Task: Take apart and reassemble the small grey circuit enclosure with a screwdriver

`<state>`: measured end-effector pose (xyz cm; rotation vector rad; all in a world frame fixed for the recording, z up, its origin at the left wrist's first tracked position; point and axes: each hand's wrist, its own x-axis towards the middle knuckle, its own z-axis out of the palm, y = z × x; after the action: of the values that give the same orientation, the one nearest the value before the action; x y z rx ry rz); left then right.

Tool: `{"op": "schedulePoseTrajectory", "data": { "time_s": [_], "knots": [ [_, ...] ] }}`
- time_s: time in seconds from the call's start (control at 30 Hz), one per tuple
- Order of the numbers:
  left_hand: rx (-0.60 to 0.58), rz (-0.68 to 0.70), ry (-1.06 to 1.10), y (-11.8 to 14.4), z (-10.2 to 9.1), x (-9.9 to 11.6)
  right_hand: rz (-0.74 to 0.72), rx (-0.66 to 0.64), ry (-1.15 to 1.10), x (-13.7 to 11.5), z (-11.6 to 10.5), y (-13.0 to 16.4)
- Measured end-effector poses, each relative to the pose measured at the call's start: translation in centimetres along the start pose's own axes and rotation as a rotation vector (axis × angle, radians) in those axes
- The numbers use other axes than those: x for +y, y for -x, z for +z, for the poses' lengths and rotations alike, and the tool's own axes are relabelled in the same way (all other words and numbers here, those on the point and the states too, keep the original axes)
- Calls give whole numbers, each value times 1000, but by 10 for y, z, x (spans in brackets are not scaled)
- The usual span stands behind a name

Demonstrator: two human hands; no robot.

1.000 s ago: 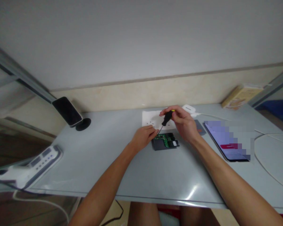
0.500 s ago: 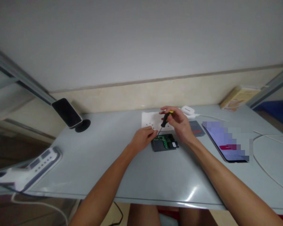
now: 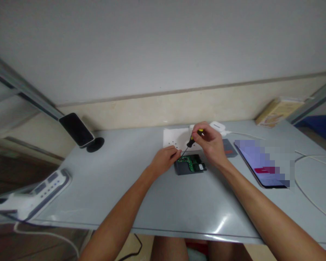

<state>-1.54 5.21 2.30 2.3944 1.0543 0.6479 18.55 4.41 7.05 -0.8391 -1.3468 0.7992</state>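
Note:
A dark flat device with its green circuit board (image 3: 190, 164) exposed lies on the table. My left hand (image 3: 166, 160) is closed at the device's upper left corner, fingertips beside the screwdriver tip; its exact hold is partly hidden. Between the fingers of my right hand (image 3: 212, 145) is a black and yellow screwdriver (image 3: 191, 143), tilted, its shaft pointing down to the board's upper left. Behind the device lies a white sheet (image 3: 176, 135) with several small dark pieces on it. A dark grey panel (image 3: 229, 148) rests behind my right wrist.
A large phone (image 3: 256, 165) with a lit screen lies on the right, near a white cable (image 3: 301, 181). Behind stand a white charger (image 3: 217, 126) and a yellowish box (image 3: 279, 110). On the left are a phone on a stand (image 3: 76, 129) and a power strip (image 3: 43, 192).
My right hand has shifted slightly right, and its fingers have changed their grip around the screwdriver handle. The screwdriver leans a little more to the right. My left hand and the device stay put.

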Motion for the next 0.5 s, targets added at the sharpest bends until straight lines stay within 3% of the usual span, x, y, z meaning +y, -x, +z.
{"op": "schedulePoseTrajectory", "data": {
  "time_s": [0.17, 0.27, 0.37, 0.5],
  "knots": [
    [7, 5, 1, 1, -1, 1, 51, -114, -69, -7, 1, 4],
    [5, -10, 8, 1, -2, 1, -33, -144, -13, -11, 6, 9],
    [3, -15, 22, 0, -2, 1, -165, -91, 116, -16, 12, 12],
    [5, 5, 21, 0, -1, 0, -155, -123, 144, -22, 12, 11]
  ]
}}
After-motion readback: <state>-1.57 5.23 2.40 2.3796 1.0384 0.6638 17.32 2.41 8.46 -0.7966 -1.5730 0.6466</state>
